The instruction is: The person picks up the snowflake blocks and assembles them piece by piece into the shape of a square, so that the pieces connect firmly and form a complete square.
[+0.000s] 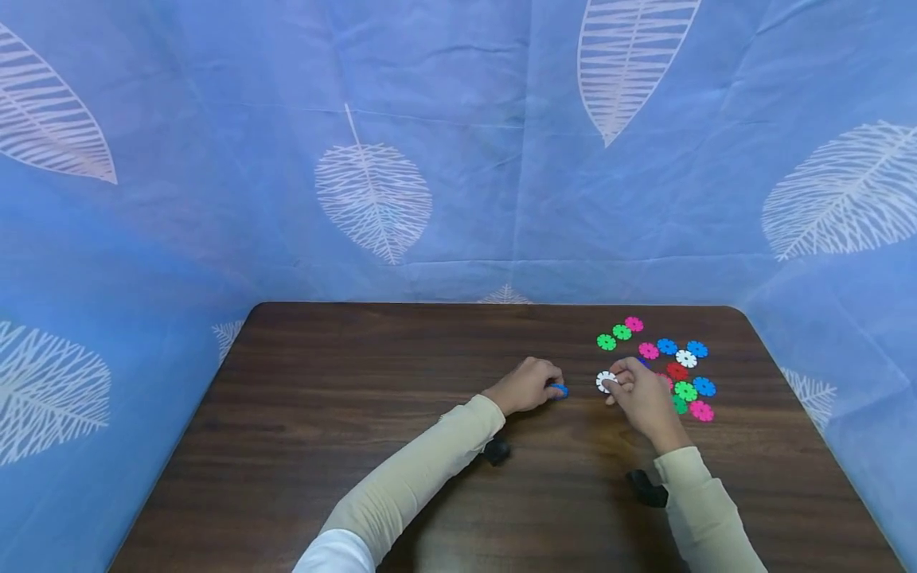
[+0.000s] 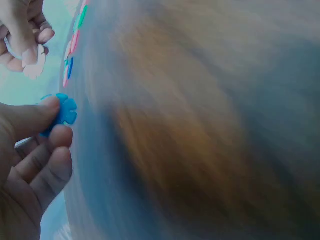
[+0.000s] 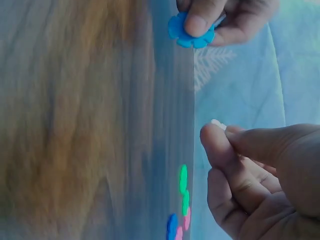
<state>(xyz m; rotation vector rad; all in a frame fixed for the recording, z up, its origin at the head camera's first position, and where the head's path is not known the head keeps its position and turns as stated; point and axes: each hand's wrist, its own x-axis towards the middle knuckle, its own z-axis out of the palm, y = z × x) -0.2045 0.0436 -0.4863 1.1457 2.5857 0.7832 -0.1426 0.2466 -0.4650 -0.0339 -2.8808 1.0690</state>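
Observation:
My left hand (image 1: 528, 386) pinches a blue notched plastic disc (image 2: 68, 110) between thumb and fingers, its flower-like edge facing out. Opposite it, a short gap away, my right hand (image 1: 645, 402) holds a white notched disc (image 1: 605, 382) by its rim. In the right wrist view only a sliver of that white disc (image 3: 218, 124) shows above the fingertips, while the blue disc (image 3: 190, 34) is seen nearly flat-on. Both discs are held over the table, apart from each other.
Loose discs in several colours lie on the dark wooden table (image 1: 344, 382) at the right, among them a red disc (image 1: 677, 372), a green disc (image 1: 606, 342) and a pink disc (image 1: 701, 411). Some sit partly behind my right hand. A blue leaf-patterned cloth (image 1: 458, 199) hangs behind the table.

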